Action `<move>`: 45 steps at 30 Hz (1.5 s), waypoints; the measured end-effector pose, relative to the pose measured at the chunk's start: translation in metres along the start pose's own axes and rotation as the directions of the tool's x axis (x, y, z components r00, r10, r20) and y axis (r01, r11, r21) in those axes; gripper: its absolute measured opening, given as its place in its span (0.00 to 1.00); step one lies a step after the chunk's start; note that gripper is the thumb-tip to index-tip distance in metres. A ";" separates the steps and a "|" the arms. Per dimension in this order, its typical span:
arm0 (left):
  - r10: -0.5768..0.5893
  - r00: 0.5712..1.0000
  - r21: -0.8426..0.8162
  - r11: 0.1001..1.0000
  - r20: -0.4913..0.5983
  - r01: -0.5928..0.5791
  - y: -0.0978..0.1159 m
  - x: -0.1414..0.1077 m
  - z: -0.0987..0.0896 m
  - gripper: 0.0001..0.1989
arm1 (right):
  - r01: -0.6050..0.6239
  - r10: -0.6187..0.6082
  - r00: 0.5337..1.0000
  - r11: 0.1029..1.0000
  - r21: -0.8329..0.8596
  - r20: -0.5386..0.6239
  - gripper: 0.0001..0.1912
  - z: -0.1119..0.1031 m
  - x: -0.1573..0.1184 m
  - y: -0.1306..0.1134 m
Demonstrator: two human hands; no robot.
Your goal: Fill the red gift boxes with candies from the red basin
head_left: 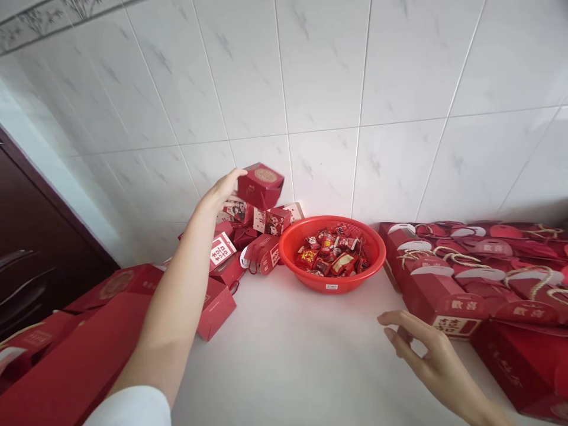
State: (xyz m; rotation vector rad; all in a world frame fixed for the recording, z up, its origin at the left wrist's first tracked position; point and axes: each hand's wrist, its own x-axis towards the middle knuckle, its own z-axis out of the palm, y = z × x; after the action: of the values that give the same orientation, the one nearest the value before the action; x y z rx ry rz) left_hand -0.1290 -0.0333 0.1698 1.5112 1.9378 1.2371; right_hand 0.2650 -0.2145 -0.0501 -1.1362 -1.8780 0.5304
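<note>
Gift box (261, 186), dark red with a round gold emblem on its upper face, is held tilted in the air by the left hand (225, 188). The box lies just to the right of that hand, which is clamped on its left side; some of the fingers are hidden, so their full hold cannot be told. It is raised over the heap of small boxes (231, 266) at the far left part of the white table (284, 355), by the tiled wall (323, 171). The right hand (419, 358) hovers over the right half of the table, its thumb and forefinger apart and its fingers loosely bent, well apart from the box.

Just beside the heap, towards the middle of the table's far edge, sits a red plastic colander (332, 286) filled with wrapped sweets (332, 253). Further right, handled boxes (444, 296) stand packed in rows, many with cream rope handles (457, 255), from the far edge towards the near right corner. Larger red boxes (89, 349) line the left side, partly behind the left forearm.
</note>
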 end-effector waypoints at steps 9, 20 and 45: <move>0.244 0.684 -0.602 0.718 0.688 0.350 0.013 -0.105 0.102 0.14 | 0.081 -0.063 0.969 0.994 0.068 -0.239 0.21 -0.003 0.030 -0.031; 0.064 0.465 -0.277 0.870 0.883 0.407 -0.011 -0.164 0.141 0.24 | 0.250 -0.388 0.882 0.867 -0.432 -0.268 0.42 -0.016 0.040 -0.092; 0.329 0.592 0.084 0.823 0.736 -0.562 -0.037 -0.210 0.122 0.21 | -0.030 0.051 0.963 0.996 -0.083 0.263 0.23 0.012 0.042 -0.062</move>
State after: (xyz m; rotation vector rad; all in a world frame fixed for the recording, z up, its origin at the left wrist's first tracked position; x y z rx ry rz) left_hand 0.0130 -0.1780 0.0308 2.3173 1.2820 0.3502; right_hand 0.2145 -0.2079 0.0067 -1.2050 -2.1238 0.6650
